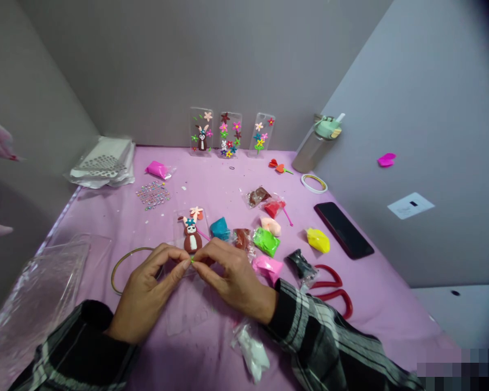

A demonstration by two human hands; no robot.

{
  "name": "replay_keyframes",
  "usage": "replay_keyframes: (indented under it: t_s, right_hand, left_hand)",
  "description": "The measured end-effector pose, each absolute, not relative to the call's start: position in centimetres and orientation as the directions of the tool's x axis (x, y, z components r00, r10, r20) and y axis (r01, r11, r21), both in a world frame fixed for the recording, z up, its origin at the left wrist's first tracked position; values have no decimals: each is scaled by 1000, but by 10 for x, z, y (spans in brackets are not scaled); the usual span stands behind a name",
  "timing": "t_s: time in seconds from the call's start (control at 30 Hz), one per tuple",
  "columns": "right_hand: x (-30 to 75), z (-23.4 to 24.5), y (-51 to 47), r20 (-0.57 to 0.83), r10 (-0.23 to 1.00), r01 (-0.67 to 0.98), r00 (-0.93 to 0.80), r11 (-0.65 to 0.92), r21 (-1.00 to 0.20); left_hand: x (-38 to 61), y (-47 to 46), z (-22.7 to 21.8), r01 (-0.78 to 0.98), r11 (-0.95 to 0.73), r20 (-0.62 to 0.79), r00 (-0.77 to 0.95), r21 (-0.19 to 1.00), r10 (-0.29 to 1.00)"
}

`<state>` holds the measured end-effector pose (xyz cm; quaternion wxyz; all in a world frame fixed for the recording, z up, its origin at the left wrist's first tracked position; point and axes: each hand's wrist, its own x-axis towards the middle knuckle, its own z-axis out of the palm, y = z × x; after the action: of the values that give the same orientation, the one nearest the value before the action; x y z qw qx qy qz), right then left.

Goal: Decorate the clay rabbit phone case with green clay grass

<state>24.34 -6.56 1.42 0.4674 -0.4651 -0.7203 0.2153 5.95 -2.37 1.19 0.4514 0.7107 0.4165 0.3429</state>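
Note:
My left hand (152,285) and my right hand (232,277) meet at the fingertips over the purple table, both pinching a tiny bit of green clay (192,261). Just behind the fingers lies a clear phone case (191,231) with a brown clay rabbit (192,238) and a peach flower (196,212) on it. Small bags of clay lie to the right: blue (220,228), bright green (266,241), pink (268,267), yellow (318,239), black (301,265), red (274,208). Another clear case (187,312) lies under my wrists.
Three decorated phone cases (224,133) lean on the back wall beside a tilted bottle (315,144). A black phone (343,229) and red-handled scissors (334,288) lie right. Plastic packaging (36,298), a hoop (126,260), rhinestone sheet (152,194) and stacked trays (104,160) lie left. White clay bag (252,350) near me.

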Motion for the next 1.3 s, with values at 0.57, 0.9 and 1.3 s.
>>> replay_keyframes:
  t_s: [0.57,0.9,1.3]
  right_hand:
    - [244,10,-61,376,925,439,-46,357,-825]
    - [243,12,-61,399,916,440,-40,375,-816]
    - [243,1,-58,380,911,833,-163,333,-442]
  left_hand:
    - [59,-20,14,325,-273,157,342,905,927]
    - [57,-20,13,315,-239,134,321,918,937]
    - [54,-18,10,302,-212,119,298,930,947]
